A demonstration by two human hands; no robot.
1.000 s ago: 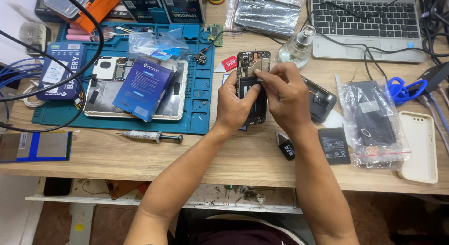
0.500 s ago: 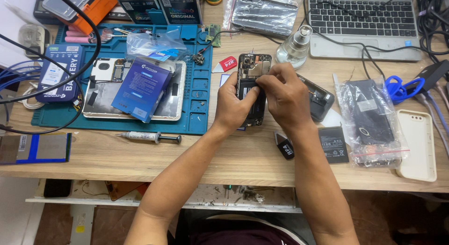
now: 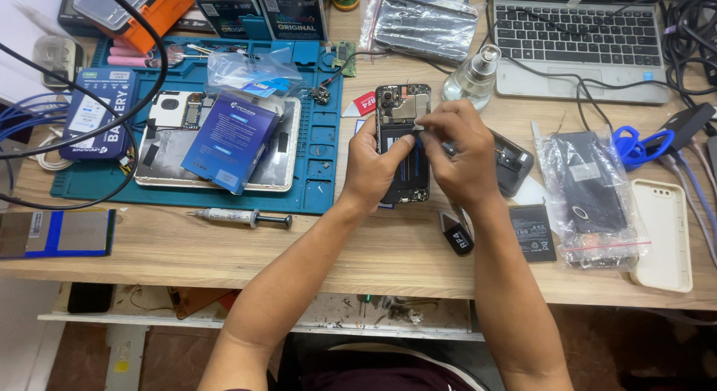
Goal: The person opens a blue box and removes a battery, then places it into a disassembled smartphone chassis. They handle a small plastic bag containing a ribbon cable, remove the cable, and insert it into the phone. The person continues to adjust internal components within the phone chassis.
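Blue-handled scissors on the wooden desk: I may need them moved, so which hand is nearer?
Right. The right hand is on the opened phone, left of the blue-handled scissors; the left hand is farther left.

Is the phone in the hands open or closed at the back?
Open: the phone shows bare circuit board and camera module, no back cover, held by the left hand and right hand.

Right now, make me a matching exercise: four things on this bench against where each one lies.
Things:
1. opened phone
2. syringe
3. scissors
4. glass bottle

Places:
A. just left of the laptop
B. between the left hand and right hand
C. on bare wood below the blue mat
D. right of the bagged phone

Pairs: 1-B, 2-C, 3-D, 4-A
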